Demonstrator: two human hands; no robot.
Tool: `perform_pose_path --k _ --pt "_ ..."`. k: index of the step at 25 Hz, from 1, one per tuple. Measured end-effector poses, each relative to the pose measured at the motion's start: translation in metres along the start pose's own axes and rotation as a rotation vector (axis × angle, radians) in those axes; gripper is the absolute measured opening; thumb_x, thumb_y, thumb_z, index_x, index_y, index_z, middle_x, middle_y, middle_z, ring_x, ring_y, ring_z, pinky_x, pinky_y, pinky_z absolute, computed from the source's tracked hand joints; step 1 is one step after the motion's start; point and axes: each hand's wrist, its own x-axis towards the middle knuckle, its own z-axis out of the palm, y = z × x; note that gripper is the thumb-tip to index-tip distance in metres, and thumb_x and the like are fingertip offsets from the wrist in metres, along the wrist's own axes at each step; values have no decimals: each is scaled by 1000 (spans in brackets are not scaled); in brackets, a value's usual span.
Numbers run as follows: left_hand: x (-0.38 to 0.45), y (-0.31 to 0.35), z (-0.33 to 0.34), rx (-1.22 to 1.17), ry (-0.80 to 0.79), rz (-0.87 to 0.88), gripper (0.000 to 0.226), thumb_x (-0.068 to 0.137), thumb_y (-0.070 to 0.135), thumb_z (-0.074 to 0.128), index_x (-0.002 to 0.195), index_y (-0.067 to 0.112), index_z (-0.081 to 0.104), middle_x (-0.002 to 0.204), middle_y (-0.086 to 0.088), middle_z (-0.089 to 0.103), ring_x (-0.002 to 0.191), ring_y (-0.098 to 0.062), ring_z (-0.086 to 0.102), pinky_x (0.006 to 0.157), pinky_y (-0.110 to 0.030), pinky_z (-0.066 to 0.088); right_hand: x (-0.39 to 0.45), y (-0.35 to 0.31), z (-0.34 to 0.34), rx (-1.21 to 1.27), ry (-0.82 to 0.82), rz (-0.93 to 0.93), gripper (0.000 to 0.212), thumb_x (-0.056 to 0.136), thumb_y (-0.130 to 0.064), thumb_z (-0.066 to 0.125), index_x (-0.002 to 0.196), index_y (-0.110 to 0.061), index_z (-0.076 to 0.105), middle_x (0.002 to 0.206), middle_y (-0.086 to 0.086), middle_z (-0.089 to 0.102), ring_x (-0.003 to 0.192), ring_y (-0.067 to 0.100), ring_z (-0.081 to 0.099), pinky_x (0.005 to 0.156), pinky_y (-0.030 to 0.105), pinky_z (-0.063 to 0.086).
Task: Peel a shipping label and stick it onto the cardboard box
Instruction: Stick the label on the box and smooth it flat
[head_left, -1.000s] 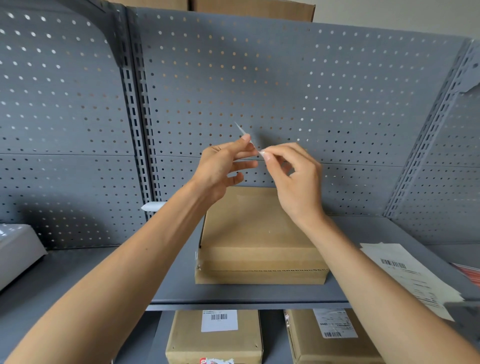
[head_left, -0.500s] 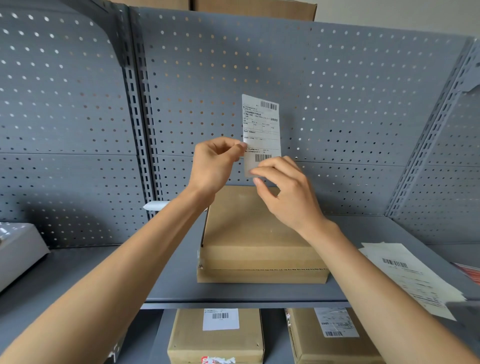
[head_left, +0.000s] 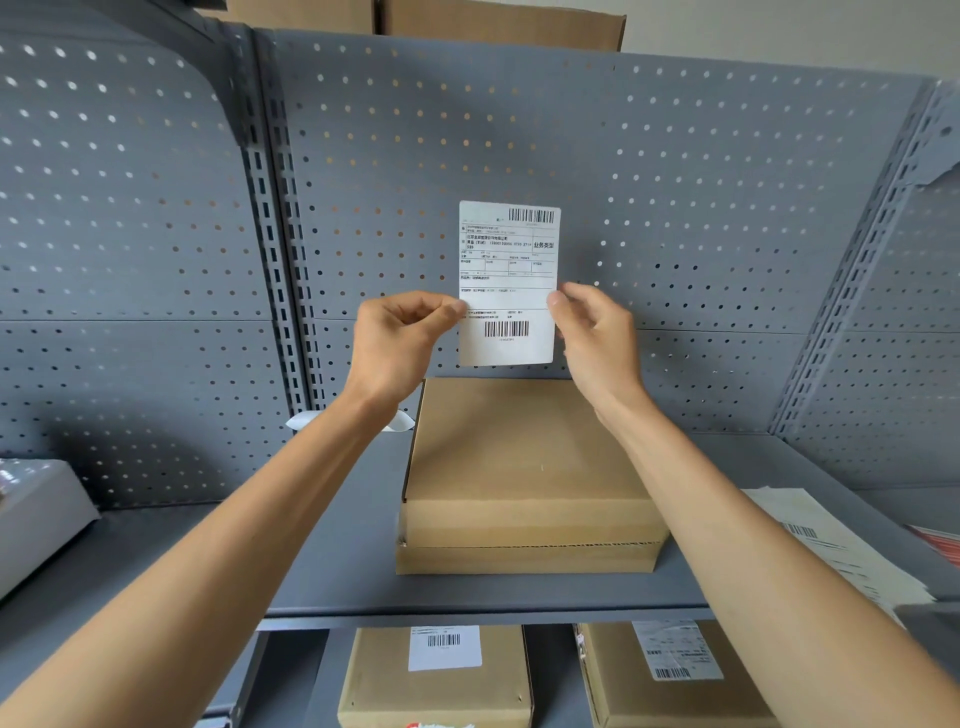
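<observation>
A white shipping label (head_left: 509, 270) with two barcodes hangs upright in the air, printed side facing me, above the far edge of the box. My left hand (head_left: 402, 340) pinches its left edge and my right hand (head_left: 597, 332) pinches its right edge, both at mid height. Below them a plain brown cardboard box (head_left: 524, 467) lies flat on the grey shelf (head_left: 322, 571), its top bare.
Grey pegboard backs the shelf. A white strip of paper (head_left: 304, 420) lies behind my left wrist. Printed sheets (head_left: 831, 545) lie at the right, a grey-white object (head_left: 36, 514) at the left. Two labelled boxes (head_left: 441, 675) (head_left: 670, 675) sit on the lower shelf.
The label turned from edge-on to face me and rose. My hands moved apart; each now holds one side edge.
</observation>
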Motion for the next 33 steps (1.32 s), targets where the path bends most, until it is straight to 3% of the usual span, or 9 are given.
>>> perform_pose_path --k 3,8,11,15,18,20,24,28,33 --pt "-1 -5 -3 2 34 -39 13 92 16 73 92 4 78 58 20 69 45 8 54 47 -2 36 3 -6 7 60 31 5 18 94 -23 62 99 -11 74 84 -11 71 66 -5 58 71 24 47" --pt "2 -12 -13 19 76 -107 14 88 19 76 77 11 78 70 12 75 56 8 59 58 -6 42 1 -8 9 66 34 6 14 91 -13 61 83 -9 72 71 -9 68 55 -7 55 62 17 43" --pt "2 -10 -11 26 63 -122 18 89 17 75 72 11 74 60 18 71 46 6 54 49 -4 38 -1 -10 10 65 28 6 11 90 -13 64 83 -9 72 71 -8 68 54 -7 54 62 16 43" --pt "3 -9 -5 33 52 -143 20 90 18 74 72 10 73 56 17 67 35 -2 40 41 -11 35 -2 -13 10 51 14 16 4 87 -13 71 85 -9 72 72 -5 68 53 -7 54 59 11 43" --pt "3 -11 -2 26 40 -132 18 91 15 73 75 6 74 58 20 69 49 7 58 52 -2 40 -1 -12 7 35 15 25 6 86 -12 70 79 -13 71 70 -4 67 53 -5 53 60 16 43" --pt "4 -13 -1 38 31 -132 17 89 18 75 74 8 75 60 18 70 57 8 59 57 -2 41 -1 -11 2 22 30 49 7 85 -13 68 78 -13 70 72 -3 68 55 -2 53 64 21 45" --pt "4 -15 1 26 34 -133 21 88 18 75 69 9 72 59 12 66 51 0 51 52 -7 38 -7 -9 -11 -22 10 90 8 85 -11 66 82 -6 73 71 -3 70 52 -5 54 65 22 45" --pt "-3 -19 7 81 31 -137 27 86 18 74 60 16 68 62 7 63 58 -9 48 55 -13 39 -13 -8 -21 -76 1 102 11 83 -11 66 79 -4 73 69 -2 70 54 -2 55 67 25 47" --pt "-18 -27 15 183 -19 -174 22 84 16 71 64 9 66 47 8 49 37 -5 32 40 -15 28 -17 -1 -29 -142 -60 170 13 78 -8 64 67 -5 70 65 1 65 58 9 51 65 28 43"
